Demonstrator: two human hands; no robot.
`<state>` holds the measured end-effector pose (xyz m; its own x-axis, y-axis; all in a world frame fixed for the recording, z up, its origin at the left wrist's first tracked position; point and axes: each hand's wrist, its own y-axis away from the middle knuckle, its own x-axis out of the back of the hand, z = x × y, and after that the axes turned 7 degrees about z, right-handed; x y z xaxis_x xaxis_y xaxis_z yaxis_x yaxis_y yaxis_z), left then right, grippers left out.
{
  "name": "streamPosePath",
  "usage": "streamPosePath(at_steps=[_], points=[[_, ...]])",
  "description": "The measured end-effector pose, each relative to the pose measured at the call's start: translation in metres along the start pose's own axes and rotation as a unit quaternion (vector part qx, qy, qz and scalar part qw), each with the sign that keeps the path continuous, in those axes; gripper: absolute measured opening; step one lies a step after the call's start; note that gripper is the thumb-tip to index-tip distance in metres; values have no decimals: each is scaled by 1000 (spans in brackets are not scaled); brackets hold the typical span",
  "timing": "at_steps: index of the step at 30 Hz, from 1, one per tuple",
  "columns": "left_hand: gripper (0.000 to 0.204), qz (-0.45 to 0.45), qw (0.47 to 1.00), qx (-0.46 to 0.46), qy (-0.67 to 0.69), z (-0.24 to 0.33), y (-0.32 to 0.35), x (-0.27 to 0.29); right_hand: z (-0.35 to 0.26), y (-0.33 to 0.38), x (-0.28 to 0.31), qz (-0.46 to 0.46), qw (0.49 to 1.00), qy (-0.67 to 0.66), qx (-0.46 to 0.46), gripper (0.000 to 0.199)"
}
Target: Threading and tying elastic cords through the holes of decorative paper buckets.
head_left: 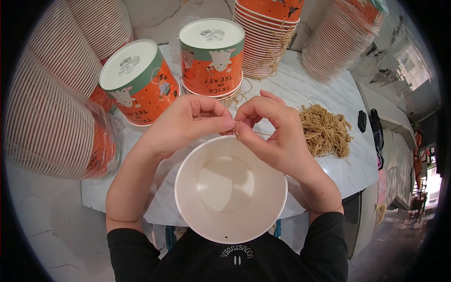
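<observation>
A white-lined paper bucket (pixel 188 202) stands mouth-up in front of my chest, tilted a little. One small dark hole shows near its rim on my side. Over the far rim, my left hand (pixel 185 120) pinches a thin tan twine (pixel 266 134) between thumb and forefinger. My right hand (pixel 278 131) meets it there, its thumb and forefinger closed on the same twine. A short end hangs down by the rim; whether it passes through a hole there is hidden by my fingers. To the right of my right hand lies a loose heap of tan twine (pixel 326 131).
Upside-down orange and green buckets stand on the marble table beyond my hands, one at the left (pixel 129 75), one in the middle (pixel 212 70). Behind rises a bucket stack (pixel 263 47) with twine hanging off it. Plastic-wrapped stacks (pixel 49 113) crowd the left. A small black object (pixel 361 121) lies right.
</observation>
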<state>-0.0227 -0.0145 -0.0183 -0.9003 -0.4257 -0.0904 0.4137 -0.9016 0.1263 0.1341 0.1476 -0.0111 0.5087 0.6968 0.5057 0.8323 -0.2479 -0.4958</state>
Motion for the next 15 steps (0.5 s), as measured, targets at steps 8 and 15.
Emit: streamPosePath(at_steps=[8, 15], points=[[19, -18, 1000, -23, -5, -7, -3, 1, 0, 1, 0, -9, 1000, 2, 2, 3], [18, 5, 998, -10, 58, -4, -2, -1, 1, 1, 0, -3, 1000, 3, 8, 3]])
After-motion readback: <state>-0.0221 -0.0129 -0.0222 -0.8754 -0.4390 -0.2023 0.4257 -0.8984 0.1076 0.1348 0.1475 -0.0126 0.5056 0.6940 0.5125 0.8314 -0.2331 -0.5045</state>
